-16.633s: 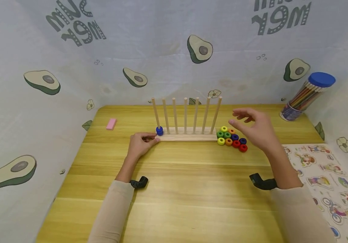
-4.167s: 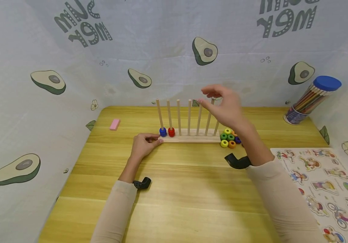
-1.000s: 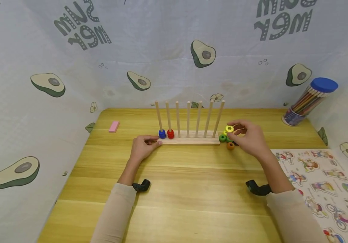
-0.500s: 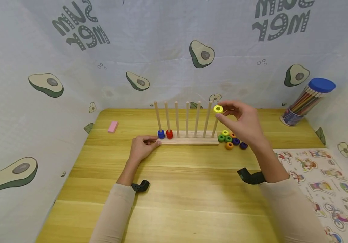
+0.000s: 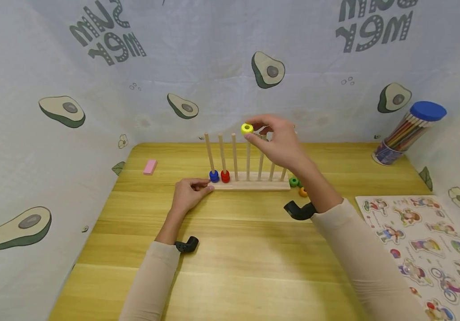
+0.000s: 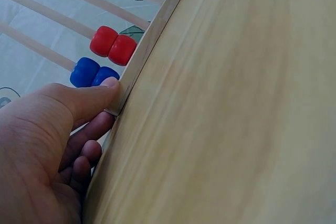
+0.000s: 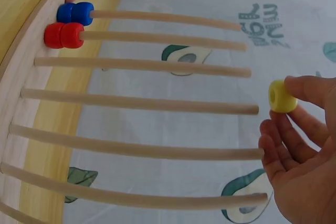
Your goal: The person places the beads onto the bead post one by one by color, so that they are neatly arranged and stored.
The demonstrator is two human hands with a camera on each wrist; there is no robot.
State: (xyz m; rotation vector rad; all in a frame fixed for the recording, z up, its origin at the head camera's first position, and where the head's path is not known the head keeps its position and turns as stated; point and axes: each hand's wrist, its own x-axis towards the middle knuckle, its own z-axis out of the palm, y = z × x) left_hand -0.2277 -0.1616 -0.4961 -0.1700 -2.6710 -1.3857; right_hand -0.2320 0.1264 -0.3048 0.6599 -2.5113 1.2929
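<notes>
A wooden rack (image 5: 250,186) with a row of upright pegs stands near the back of the table. Two blue beads (image 5: 213,176) are stacked on its leftmost peg, two red beads (image 5: 225,176) on the one beside it. My left hand (image 5: 187,195) grips the left end of the base, the thumb on top, as the left wrist view shows. High over the rack, my right hand (image 5: 275,140) pinches a yellow bead (image 7: 282,96) between thumb and fingertips. In the right wrist view the bead is just beyond the tip of the fourth peg (image 7: 139,102), apart from it.
Loose green beads (image 5: 294,182) and an orange bead (image 5: 303,191) lie at the rack's right end, partly hidden by my right arm. A pink eraser (image 5: 150,167) lies at left. A pencil tub (image 5: 390,151) and a sticker sheet (image 5: 418,249) are at right.
The red beads have gone from the right-hand pile onto the second peg. My right hand has lifted a yellow bead from that pile and carried it left and up. My left hand stays put.
</notes>
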